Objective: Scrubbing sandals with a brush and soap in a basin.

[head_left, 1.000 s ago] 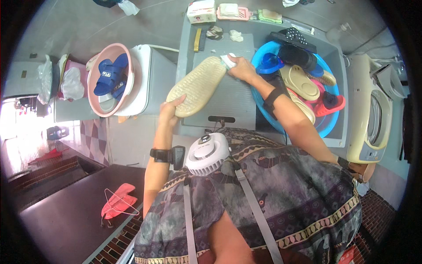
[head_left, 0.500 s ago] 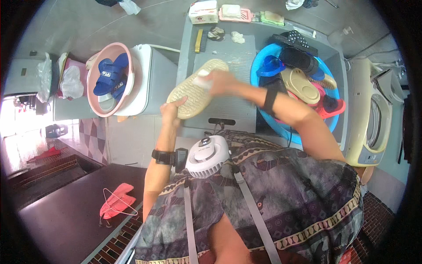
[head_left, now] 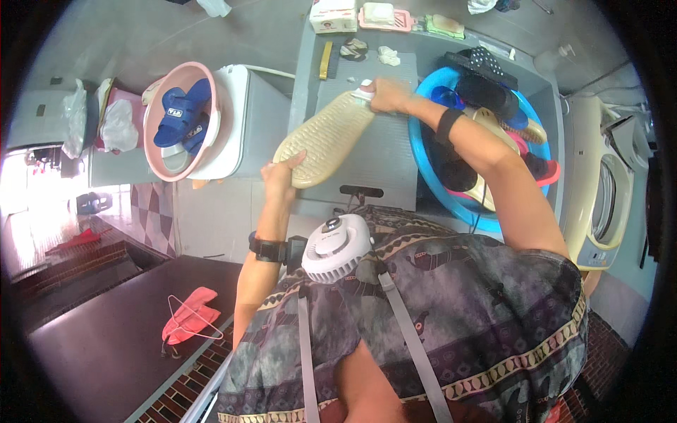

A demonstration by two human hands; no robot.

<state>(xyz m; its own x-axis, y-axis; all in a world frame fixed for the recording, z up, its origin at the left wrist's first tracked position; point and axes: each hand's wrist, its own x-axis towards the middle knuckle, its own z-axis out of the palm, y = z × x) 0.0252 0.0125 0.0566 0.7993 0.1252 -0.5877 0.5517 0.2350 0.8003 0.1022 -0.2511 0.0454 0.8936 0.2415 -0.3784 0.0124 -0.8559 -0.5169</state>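
A beige slipper [head_left: 326, 137] is held over the grey washboard surface of the sink, its textured sole turned up. My left hand [head_left: 283, 176] grips its near end, thumb lying across the sole. At the far end, my right hand [head_left: 389, 96] is closed round a small white object [head_left: 362, 93] that touches the sole's tip. Fingers cover most of that object, so its kind cannot be told. Beyond the slipper lie a yellow-backed brush [head_left: 326, 60], a patterned dark-and-white item [head_left: 354, 49] and a crumpled white piece [head_left: 388, 56].
Right of the washboard stands a blue basin [head_left: 428, 169] heaped with slippers. A pink basin [head_left: 151, 144] with blue slippers sits at left on a white bin [head_left: 229, 127]. A box [head_left: 333, 15] and a pink soap dish [head_left: 395, 21] line the far ledge. A washing machine [head_left: 596, 197] is far right.
My right hand has slid the white object from the middle of the sole to its far tip. The slipper has shifted slightly, still in my left hand.
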